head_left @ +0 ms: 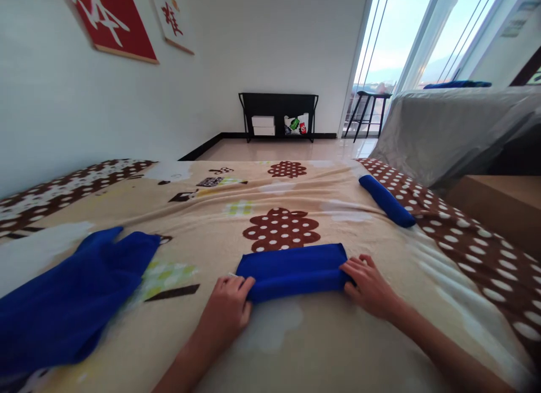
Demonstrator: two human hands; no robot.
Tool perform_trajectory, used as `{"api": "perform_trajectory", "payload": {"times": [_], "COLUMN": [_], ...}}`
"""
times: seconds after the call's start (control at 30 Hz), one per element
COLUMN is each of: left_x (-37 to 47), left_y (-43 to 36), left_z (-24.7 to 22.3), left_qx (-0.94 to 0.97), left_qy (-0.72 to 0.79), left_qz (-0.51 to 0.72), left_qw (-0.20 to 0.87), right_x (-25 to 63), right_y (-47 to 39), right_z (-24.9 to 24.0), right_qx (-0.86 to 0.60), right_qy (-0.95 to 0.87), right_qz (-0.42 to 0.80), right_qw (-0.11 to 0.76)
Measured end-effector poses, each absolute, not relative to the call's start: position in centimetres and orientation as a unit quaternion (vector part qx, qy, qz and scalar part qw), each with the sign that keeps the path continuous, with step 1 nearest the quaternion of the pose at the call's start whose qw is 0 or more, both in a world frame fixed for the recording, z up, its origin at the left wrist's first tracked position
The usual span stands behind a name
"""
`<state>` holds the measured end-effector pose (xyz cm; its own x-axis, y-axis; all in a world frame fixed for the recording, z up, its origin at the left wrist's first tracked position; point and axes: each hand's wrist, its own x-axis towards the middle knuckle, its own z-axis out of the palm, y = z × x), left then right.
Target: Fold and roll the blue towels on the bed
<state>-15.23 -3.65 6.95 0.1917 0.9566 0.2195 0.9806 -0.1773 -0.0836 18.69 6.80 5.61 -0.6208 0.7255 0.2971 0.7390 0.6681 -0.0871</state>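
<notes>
Blanket (338,336) with two dotted brown flowers bears three blue cloths. The largest, one loose cloth (76,303), lies rumpled at left. One partly rolled cloth (296,272) lies in the middle, between two hands, its near edge a thick roll. One fully rolled cloth (386,201) rests farther off at right. The left hand (232,300) and right hand (367,283), fingers bent, each pinch one end of the thick roll.

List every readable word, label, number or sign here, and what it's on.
"体": red wall banner.
"难", apparently: white wall banner.
Too small or blurred: brown blanket patch, packaging on the black shelf, faint upper-right wall markings.
Folded blue cloth: no readable text.
</notes>
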Motion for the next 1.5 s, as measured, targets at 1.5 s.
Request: {"api": "perform_trajectory", "payload": {"times": [1.5], "left_x": [-18.7], "left_y": [4.0], "left_z": [6.0], "left_qx": [-0.799], "left_qy": [-0.595], "left_qz": [-0.088], "left_qw": [0.022], "right_x": [17.2], "right_y": [13.3], "right_z": [5.6], "right_qx": [-0.357], "right_qy": [-0.921], "right_qz": [0.077], "right_qw": [0.136]}}
